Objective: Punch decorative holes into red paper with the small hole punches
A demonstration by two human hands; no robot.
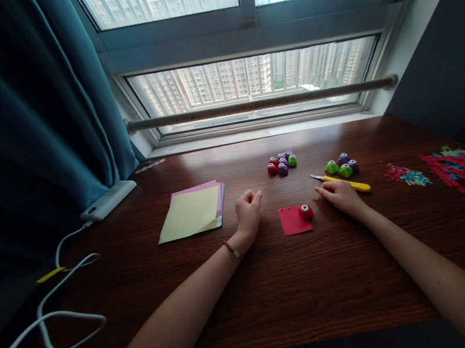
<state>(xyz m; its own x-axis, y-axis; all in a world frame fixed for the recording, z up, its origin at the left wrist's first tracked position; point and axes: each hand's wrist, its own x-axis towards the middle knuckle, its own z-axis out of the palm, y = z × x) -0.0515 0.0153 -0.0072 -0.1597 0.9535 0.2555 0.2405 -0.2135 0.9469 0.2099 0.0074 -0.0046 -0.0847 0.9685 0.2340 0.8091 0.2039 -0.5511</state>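
Red paper [290,222]: I see it between left hand [248,214] and right hand [340,194], red punch [306,213] at three o'clock.
Left: loose fist, ten o'clock.
Right: half-curled, grip I can't tell; yellow cutter [360,186] beside.

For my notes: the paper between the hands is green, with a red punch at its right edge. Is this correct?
Only the colour is wrong: in the head view, the paper is red, not green, between the left hand and right hand, with the red punch at its right edge.
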